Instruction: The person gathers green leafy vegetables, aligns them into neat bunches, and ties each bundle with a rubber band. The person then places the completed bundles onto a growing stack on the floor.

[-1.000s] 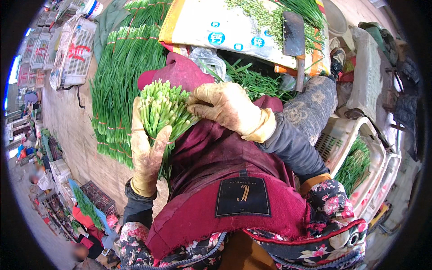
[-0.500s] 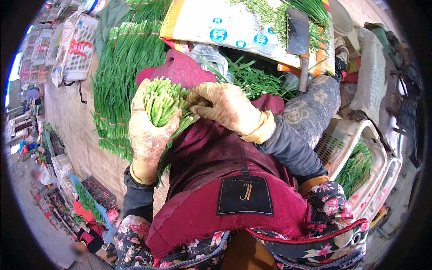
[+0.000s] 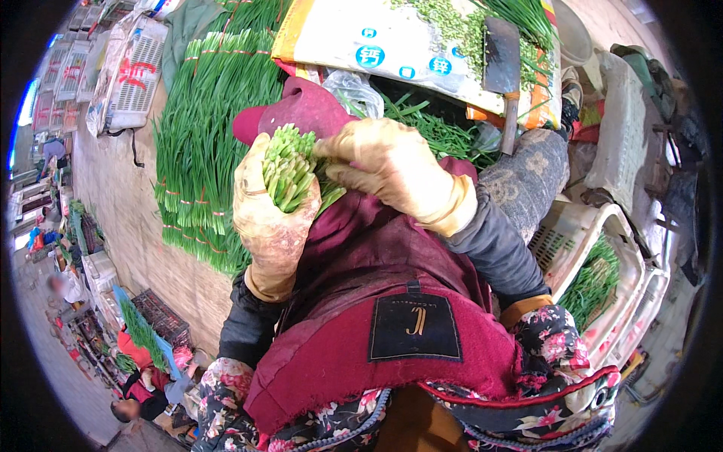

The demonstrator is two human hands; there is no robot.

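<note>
A bundle of green leafy stalks (image 3: 290, 169), pale cut ends upward, is held over the maroon apron on my lap. My gloved left hand (image 3: 267, 222) wraps around it from the left. My gloved right hand (image 3: 388, 173) is at its right side with fingers curled against the stalks; the fingertips are partly hidden. Behind lie rows of banded green bundles (image 3: 192, 128), a plastic bag (image 3: 350, 90) and loose leaves (image 3: 429, 128). A cleaver (image 3: 499, 60) rests on a white and yellow sack (image 3: 407, 38) strewn with chopped bits.
Slotted crates (image 3: 134, 71) stand at upper left and a crate of greens (image 3: 587, 286) at right, beside a bucket (image 3: 574, 30). Another person (image 3: 139, 388) in red and dark clothing is at lower left, near a blue tray of greens (image 3: 147, 335).
My left hand has closed further round the bundle and moved slightly up and right with it. My right hand has shifted up and right alongside.
</note>
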